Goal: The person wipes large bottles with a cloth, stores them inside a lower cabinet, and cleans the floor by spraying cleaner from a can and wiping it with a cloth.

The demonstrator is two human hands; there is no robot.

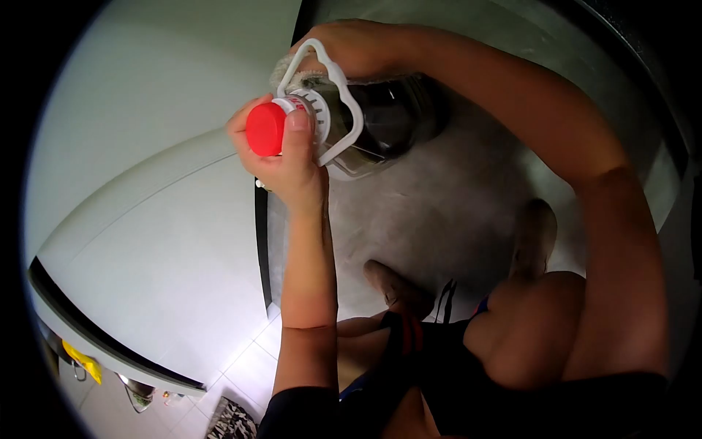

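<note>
A large clear bottle point(387, 121) with dark contents has a red cap point(265, 129) and a white loop handle point(349, 99). It lies tilted, its neck toward the left. My left hand point(289, 157) is closed round the neck just behind the cap, thumb on top. On the bottle's far side is my right hand point(329, 47), bent at the wrist, with a pale textured cloth point(281, 71) at its fingers. The handle and the bottle hide most of the right fingers.
White panels point(175, 249) with dark edges fill the left side. Below are my legs and feet over a grey floor point(439, 219). At the lower left are white tiles point(245, 373), a yellow item point(82, 361) and a camouflage-patterned item point(232, 421).
</note>
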